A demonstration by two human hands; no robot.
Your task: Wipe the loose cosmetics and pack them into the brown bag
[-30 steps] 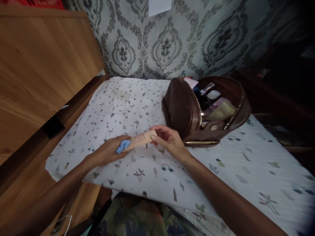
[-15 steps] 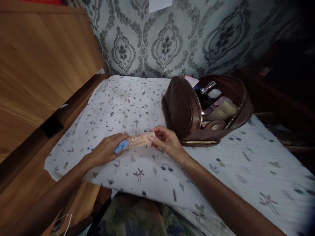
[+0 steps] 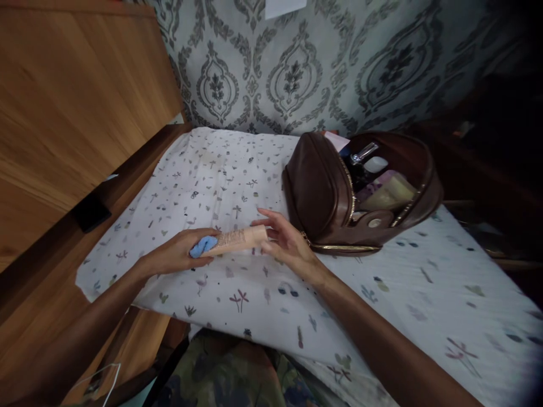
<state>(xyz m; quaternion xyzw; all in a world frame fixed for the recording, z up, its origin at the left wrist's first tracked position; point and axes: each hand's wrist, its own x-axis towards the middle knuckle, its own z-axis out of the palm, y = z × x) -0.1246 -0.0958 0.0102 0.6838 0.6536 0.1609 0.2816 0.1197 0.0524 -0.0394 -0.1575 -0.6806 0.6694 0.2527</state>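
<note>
A peach tube [image 3: 237, 239] with a blue cap [image 3: 202, 246] lies across the middle, just above a white printed cloth [image 3: 203, 181]. My left hand [image 3: 176, 254] is closed on the capped end. My right hand [image 3: 284, 243] has its fingers spread and loose at the tube's other end, fingertips touching it. An open brown leather toiletry bag [image 3: 318, 186] stands right behind my right hand, with bottles and tubes showing inside.
A wooden cabinet side [image 3: 76, 102] rises at the left with a dark ledge below it. Patterned grey wallpaper [image 3: 297, 68] backs the scene. Dark furniture fills the right edge. Patterned fabric over my lap [image 3: 237, 373] shows at the bottom.
My right hand has let go its pinch on the tube's end and opened its fingers. The left hand keeps the capped end. The view shifted slightly.
</note>
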